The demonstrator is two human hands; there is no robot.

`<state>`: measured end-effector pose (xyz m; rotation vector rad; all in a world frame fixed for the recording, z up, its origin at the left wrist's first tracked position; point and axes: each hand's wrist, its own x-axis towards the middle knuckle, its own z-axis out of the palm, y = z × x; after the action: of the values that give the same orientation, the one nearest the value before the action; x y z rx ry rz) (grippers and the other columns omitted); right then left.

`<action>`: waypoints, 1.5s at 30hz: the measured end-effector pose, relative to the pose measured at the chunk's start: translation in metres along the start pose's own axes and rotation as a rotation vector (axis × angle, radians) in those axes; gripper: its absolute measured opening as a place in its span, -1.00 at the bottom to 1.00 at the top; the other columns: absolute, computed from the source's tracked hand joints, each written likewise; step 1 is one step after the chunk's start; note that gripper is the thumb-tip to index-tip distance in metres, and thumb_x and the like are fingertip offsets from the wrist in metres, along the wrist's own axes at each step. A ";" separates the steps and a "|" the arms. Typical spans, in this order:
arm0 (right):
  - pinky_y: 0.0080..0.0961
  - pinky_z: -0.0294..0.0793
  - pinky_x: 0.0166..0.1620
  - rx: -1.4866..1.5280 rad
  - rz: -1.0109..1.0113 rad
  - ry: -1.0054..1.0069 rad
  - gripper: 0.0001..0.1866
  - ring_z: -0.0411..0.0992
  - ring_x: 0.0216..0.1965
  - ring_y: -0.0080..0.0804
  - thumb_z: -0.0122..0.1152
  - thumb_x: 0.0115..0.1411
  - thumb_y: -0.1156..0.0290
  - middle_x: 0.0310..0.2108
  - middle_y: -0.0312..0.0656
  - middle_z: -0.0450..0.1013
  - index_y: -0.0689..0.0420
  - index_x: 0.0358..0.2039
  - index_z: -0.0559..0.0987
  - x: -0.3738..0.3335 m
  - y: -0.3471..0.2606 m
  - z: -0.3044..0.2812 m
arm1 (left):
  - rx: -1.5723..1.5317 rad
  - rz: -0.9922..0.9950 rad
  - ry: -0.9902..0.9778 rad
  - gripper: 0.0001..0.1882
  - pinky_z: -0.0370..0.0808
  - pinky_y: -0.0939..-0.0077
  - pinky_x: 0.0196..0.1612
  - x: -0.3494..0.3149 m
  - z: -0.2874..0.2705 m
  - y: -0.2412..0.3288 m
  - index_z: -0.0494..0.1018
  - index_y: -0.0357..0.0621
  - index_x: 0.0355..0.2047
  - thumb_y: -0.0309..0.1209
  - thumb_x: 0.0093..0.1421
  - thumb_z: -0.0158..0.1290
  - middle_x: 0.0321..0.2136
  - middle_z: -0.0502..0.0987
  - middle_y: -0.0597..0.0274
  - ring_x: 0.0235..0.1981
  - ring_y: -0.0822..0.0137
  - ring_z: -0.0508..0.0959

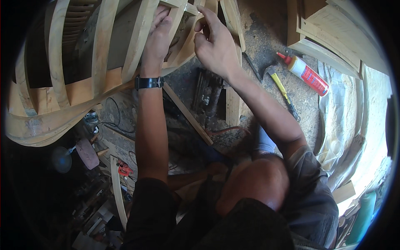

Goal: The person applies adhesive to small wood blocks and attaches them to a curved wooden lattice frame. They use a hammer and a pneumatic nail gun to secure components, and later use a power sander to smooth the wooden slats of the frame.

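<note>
A curved wooden frame with several upright slats (102,46) fills the upper left. My left hand (157,41), with a black watch on the wrist, reaches in between two slats near the top joint. Its fingers are bent, and the slats partly cover them, so what they grip is hidden. My right hand (216,48) is just right of that joint. Its index finger reaches to the end of a short wooden crosspiece (191,9), while the thumb stays apart below and the other fingers curl. Nothing shows between its thumb and index finger.
On the floor at right lie a red-and-white glue bottle (309,76) and a hammer with a yellow-black handle (280,88). Another wooden piece (329,39) stands upper right. Beneath my arms are a dark power tool (207,93) and a wood strip (187,113).
</note>
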<state>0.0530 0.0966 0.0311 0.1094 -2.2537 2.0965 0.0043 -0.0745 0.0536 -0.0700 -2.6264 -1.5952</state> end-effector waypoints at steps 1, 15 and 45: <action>-0.33 0.48 -0.01 0.042 0.172 0.027 -0.21 0.47 -0.17 -0.24 0.06 0.10 0.54 -0.14 -0.11 0.46 0.14 0.42 0.26 0.000 0.013 0.000 | 0.000 0.006 -0.009 -0.63 0.31 0.38 0.29 0.000 0.003 0.005 0.40 -0.36 0.15 -0.41 0.42 -0.08 0.16 0.49 0.11 0.21 0.21 0.46; -0.42 0.44 0.07 0.135 0.146 -0.101 -0.06 0.43 -0.10 -0.36 0.10 0.08 0.65 0.01 -0.16 0.36 -0.08 0.51 0.16 0.014 0.065 0.023 | 0.003 -0.027 0.032 -0.58 0.33 0.36 0.28 0.002 0.001 0.001 0.34 -0.39 0.20 -0.43 0.40 -0.05 0.16 0.48 0.07 0.19 0.22 0.47; -0.03 0.35 0.13 -0.101 -0.357 -0.003 -0.18 0.31 0.04 0.23 0.02 0.18 0.34 -0.04 0.29 0.30 0.47 0.40 0.11 0.040 -0.026 0.024 | -0.122 -0.013 -0.110 -0.48 0.26 0.43 0.35 0.006 -0.009 -0.017 0.20 -0.41 0.33 -0.44 0.41 -0.14 0.28 0.34 0.03 0.26 0.27 0.40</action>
<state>0.0154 0.0708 0.0592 0.4710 -2.1434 1.7974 -0.0027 -0.0907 0.0434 -0.1516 -2.6105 -1.8044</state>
